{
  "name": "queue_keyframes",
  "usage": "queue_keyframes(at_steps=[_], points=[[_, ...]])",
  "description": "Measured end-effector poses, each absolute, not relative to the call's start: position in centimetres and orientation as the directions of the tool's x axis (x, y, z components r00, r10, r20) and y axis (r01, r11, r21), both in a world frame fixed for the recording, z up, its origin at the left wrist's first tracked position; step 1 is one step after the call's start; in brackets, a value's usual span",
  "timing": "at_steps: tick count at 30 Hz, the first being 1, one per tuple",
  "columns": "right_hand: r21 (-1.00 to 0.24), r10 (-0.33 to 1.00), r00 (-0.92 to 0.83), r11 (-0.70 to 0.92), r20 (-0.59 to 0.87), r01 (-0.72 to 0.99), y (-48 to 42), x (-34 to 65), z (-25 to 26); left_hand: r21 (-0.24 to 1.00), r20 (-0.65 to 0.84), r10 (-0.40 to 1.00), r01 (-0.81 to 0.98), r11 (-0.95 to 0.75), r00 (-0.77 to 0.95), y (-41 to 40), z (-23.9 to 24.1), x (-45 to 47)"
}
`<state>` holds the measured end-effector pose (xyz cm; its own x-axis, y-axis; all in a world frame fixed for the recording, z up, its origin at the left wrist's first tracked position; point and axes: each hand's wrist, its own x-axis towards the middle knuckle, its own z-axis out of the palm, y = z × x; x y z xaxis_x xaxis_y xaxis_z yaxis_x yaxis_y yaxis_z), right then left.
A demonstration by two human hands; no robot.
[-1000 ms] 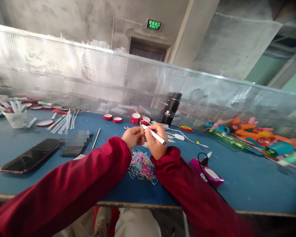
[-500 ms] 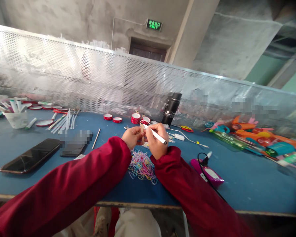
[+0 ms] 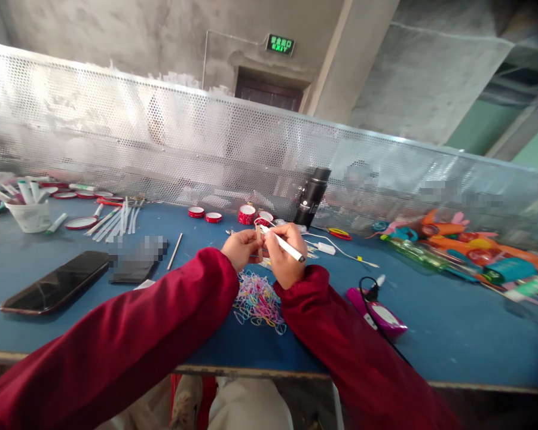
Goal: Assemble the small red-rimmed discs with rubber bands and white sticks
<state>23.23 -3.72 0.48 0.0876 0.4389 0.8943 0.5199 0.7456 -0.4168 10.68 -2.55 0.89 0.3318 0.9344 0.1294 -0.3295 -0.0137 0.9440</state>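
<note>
Both my hands meet above the blue table (image 3: 430, 322), in red sleeves. My left hand (image 3: 240, 248) is closed in a pinch on a thin wooden stick (image 3: 259, 245) held upright. My right hand (image 3: 284, 257) is closed round a white pen (image 3: 283, 243) whose dark end points right; its fingertips touch the stick. A pile of small coloured rubber bands (image 3: 257, 301) lies on the table just below my hands.
A black phone (image 3: 56, 289) and a dark blurred item (image 3: 137, 260) lie at left. Red caps (image 3: 213, 217), a black flask (image 3: 311, 197), a white cup of markers (image 3: 29, 215), a purple device with a cable (image 3: 376, 310) and coloured toys (image 3: 466, 245) surround. A perforated metal screen (image 3: 161, 143) backs the table.
Almost nothing: the pen in my right hand has tilted very slightly, and both hands stay in place.
</note>
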Motion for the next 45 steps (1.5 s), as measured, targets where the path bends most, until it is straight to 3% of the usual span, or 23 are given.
queue_keyframes(at_steps=[31, 45], points=[[-0.370, 0.417, 0.047, 0.743, 0.908, 0.558, -3.78, 23.27, 0.46, 0.945, 0.133, 0.933, -0.328, -0.017, 0.336, -2.60, 0.86, 10.80], [-0.424, 0.453, 0.078, 0.741, 0.888, 0.521, -3.59, 23.25, 0.39, 0.947, 0.129, 0.928, -0.321, -0.011, 0.350, -2.88, 1.09, 10.72]])
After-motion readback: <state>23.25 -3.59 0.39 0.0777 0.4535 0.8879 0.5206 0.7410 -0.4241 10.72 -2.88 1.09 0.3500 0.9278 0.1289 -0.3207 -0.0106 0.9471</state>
